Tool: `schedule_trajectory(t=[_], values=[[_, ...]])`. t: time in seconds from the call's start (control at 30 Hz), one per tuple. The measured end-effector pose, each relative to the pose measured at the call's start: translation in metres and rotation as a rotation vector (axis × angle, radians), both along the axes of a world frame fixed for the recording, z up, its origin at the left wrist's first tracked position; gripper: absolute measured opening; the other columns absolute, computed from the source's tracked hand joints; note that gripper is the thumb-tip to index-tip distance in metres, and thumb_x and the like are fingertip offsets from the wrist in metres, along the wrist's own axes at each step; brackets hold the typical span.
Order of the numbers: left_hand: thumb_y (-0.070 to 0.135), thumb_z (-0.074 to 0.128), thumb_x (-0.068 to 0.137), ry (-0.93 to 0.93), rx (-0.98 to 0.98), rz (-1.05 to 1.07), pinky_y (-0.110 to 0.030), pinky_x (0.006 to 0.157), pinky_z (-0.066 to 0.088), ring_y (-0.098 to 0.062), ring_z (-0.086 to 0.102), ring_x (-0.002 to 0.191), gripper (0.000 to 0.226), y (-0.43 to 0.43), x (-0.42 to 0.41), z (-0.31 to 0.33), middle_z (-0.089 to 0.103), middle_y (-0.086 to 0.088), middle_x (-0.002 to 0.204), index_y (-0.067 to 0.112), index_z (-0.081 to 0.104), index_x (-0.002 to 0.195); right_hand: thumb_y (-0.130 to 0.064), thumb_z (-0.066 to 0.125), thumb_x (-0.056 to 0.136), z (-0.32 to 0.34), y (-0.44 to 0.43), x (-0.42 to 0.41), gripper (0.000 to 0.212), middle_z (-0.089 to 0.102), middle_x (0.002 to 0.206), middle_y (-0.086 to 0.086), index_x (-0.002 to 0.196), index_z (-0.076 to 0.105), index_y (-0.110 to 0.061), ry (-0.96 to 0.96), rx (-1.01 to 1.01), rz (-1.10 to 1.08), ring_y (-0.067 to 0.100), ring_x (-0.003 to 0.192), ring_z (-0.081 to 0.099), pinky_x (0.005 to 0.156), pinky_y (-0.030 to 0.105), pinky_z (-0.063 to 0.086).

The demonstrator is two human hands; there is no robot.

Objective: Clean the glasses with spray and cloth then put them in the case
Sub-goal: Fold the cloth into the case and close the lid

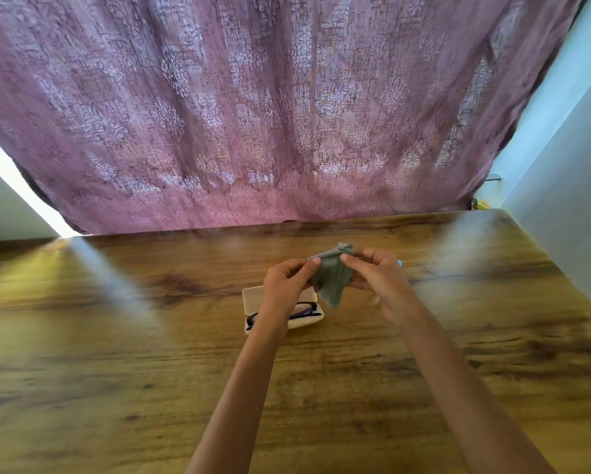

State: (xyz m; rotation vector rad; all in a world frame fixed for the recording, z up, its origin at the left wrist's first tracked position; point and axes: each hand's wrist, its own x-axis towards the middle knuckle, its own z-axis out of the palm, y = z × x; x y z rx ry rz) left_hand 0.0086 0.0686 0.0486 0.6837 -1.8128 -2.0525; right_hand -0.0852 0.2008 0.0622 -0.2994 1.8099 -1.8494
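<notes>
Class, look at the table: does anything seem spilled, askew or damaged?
Nothing stands out. The glasses lie in the open case on the table; the left hand and right hand pinch the grey cloth.

1. Daylight glows through the curtain (253, 114) beyond the left hand (285, 285) and right hand (376, 278); the scene is bright.
2. Far left of the left hand, a gap beside the curtain is blown out white.
3. Pale glare streaks cross the table (116, 371) on either side of the hands.
4. Blur softens everything, including the cloth (331, 278) they hold.
5. Wide-angle distortion tilts the walls (568, 186) at both edges.
</notes>
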Motion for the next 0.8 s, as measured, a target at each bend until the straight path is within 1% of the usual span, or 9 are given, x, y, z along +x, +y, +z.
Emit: schedule_trajectory(t=[0.1,0.2,0.27,0.33,0.4,0.5,0.63,0.73,0.8], values=[[0.025,0.063,0.088,-0.018,0.040,-0.050,-0.025,0.079,0.054,-0.015,0.066,0.082,0.014,-0.003,0.000,0.005,0.070,-0.002,0.081,0.017,0.071,0.080,-0.014,0.071,0.080,0.001,0.002,-0.001,0.014,0.073,0.092,0.008,0.094,0.071,-0.012,-0.224,-0.139,0.057,0.019,0.084,0.071,0.065,0.027,0.056],[0.018,0.061,0.089,0.006,0.121,-0.074,-0.018,0.071,0.055,-0.015,0.066,0.078,0.012,-0.005,0.000,0.007,0.069,-0.006,0.083,0.009,0.068,0.084,-0.020,0.077,0.072,0.001,0.003,0.000,0.041,0.070,0.098,0.010,0.108,0.061,-0.008,-0.354,-0.246,0.093,0.022,0.086,0.069,0.070,0.032,0.057],[0.016,0.065,0.086,-0.012,0.134,-0.101,-0.019,0.073,0.055,-0.015,0.067,0.081,0.014,-0.009,0.001,0.008,0.070,-0.007,0.088,0.006,0.067,0.095,-0.017,0.080,0.067,-0.002,0.005,0.000,0.058,0.064,0.107,0.011,0.118,0.051,-0.012,-0.328,-0.268,0.108,0.023,0.092,0.067,0.075,0.034,0.056],[0.011,0.068,0.082,-0.043,0.127,-0.124,-0.025,0.083,0.055,-0.017,0.067,0.089,0.028,-0.013,0.003,0.009,0.070,-0.010,0.097,0.004,0.063,0.109,-0.007,0.081,0.061,-0.002,0.007,0.002,0.072,0.060,0.115,0.016,0.121,0.044,-0.019,-0.296,-0.263,0.125,0.029,0.103,0.064,0.078,0.037,0.056],[0.004,0.068,0.081,-0.033,0.114,-0.117,-0.028,0.086,0.054,-0.018,0.067,0.091,0.034,-0.015,0.005,0.009,0.070,-0.012,0.100,0.004,0.060,0.114,-0.004,0.080,0.058,0.001,0.008,0.004,0.071,0.060,0.118,0.018,0.120,0.049,-0.019,-0.220,-0.206,0.142,0.030,0.108,0.062,0.078,0.036,0.056],[0.001,0.068,0.080,-0.007,0.111,-0.115,-0.028,0.085,0.056,-0.020,0.068,0.092,0.033,-0.018,0.008,0.010,0.071,-0.013,0.100,0.005,0.062,0.112,-0.008,0.079,0.063,0.005,0.007,0.005,0.055,0.067,0.113,0.014,0.114,0.060,-0.013,-0.172,-0.158,0.139,0.027,0.102,0.066,0.074,0.030,0.057],[0.000,0.064,0.083,-0.008,0.093,-0.084,-0.027,0.081,0.056,-0.021,0.068,0.089,0.030,-0.019,0.008,0.010,0.070,-0.014,0.101,0.003,0.061,0.113,0.002,0.073,0.072,0.006,0.004,0.007,0.050,0.068,0.108,0.014,0.118,0.059,-0.013,-0.156,-0.133,0.075,0.023,0.090,0.070,0.067,0.028,0.058],[-0.008,0.059,0.084,0.144,-0.007,-0.025,-0.021,0.075,0.056,-0.013,0.067,0.081,0.023,-0.016,0.007,0.013,0.071,-0.003,0.088,0.002,0.064,0.104,0.005,0.071,0.072,0.007,0.000,0.008,0.060,0.072,0.089,0.006,0.122,0.058,-0.024,-0.011,-0.277,0.050,0.018,0.083,0.069,0.069,0.029,0.057],[-0.010,0.056,0.085,0.240,-0.061,-0.013,-0.018,0.073,0.053,-0.005,0.067,0.081,0.025,-0.014,0.007,0.019,0.073,0.009,0.080,0.011,0.067,0.092,0.001,0.072,0.068,0.012,-0.002,0.010,0.057,0.073,0.082,0.000,0.117,0.062,-0.026,0.088,-0.383,0.065,0.012,0.082,0.068,0.071,0.026,0.056]])
